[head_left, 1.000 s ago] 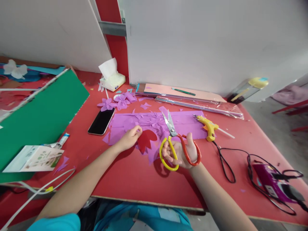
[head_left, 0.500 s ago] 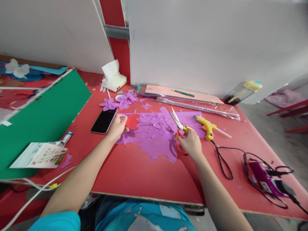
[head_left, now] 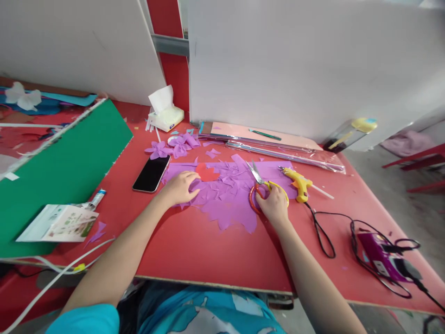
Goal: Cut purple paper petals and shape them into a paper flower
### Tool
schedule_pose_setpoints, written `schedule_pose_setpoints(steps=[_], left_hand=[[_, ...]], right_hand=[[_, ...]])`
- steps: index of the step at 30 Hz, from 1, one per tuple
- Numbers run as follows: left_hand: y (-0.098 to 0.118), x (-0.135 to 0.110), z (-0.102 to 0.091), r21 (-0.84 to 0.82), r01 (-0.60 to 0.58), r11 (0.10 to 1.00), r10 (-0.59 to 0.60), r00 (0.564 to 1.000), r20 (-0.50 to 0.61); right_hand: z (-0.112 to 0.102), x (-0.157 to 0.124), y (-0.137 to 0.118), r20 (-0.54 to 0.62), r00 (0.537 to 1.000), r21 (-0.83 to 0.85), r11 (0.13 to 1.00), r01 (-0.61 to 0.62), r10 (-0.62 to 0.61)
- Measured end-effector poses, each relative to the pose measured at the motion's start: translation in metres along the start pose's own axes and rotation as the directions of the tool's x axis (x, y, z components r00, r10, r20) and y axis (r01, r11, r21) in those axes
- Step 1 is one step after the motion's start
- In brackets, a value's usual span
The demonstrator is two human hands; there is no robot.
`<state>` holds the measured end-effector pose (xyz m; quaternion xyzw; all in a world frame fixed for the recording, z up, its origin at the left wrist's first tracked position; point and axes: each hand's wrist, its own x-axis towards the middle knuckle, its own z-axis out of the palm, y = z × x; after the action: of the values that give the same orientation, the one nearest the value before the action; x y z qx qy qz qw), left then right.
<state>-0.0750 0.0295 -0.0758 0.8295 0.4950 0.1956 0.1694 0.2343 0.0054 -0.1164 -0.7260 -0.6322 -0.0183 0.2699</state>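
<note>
A red paper cutout (head_left: 207, 172) with a jagged edge lies on the purple paper scraps (head_left: 224, 204), just beyond the fingertips of my left hand (head_left: 181, 188). That hand is open, its thumb apart from its fingers, above the left part of the scraps. My right hand (head_left: 274, 204) has its fingers on the handles of a pair of scissors (head_left: 257, 178), one loop red and the other yellow. The scissors are low over the purple paper, with parted blades pointing away from me. Part of the handles is hidden under my fingers.
A yellow glue gun (head_left: 298, 183) lies right of the scissors, its cord running toward a purple power box (head_left: 384, 257). Left are a phone (head_left: 152, 174), purple paper flowers (head_left: 179, 146), a tissue pack (head_left: 167, 118) and a green board (head_left: 79, 171). Plastic-wrapped strips (head_left: 288, 156) lie behind.
My left hand has let go of the red cutout, which now lies farther right on the scraps. My right hand has lowered the scissors and turned them slightly.
</note>
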Motion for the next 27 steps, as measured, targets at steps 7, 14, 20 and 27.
schedule_pose_setpoints(steps=[7, 14, 20, 27], left_hand=[[-0.002, 0.001, 0.013, 0.21, -0.046, 0.977, 0.027, 0.995, 0.096], [-0.005, 0.002, 0.014, 0.26, 0.1, 0.96, -0.103, 0.995, -0.001], [0.006, -0.001, 0.002, 0.215, 0.181, 0.96, -0.139, 0.97, -0.199], [0.028, -0.002, 0.007, -0.436, 0.3, 0.849, -0.406, 0.897, -0.175]], right_hand=[[0.006, 0.012, 0.013, -0.078, 0.995, 0.031, 0.997, 0.066, -0.063], [-0.006, 0.008, -0.005, -0.082, 0.945, 0.137, 0.935, 0.327, -0.318], [-0.024, -0.025, -0.048, 0.364, 0.568, 0.395, 0.674, 0.624, -0.738], [-0.015, -0.027, -0.054, 0.478, 0.482, 0.35, 0.663, 0.662, -0.734]])
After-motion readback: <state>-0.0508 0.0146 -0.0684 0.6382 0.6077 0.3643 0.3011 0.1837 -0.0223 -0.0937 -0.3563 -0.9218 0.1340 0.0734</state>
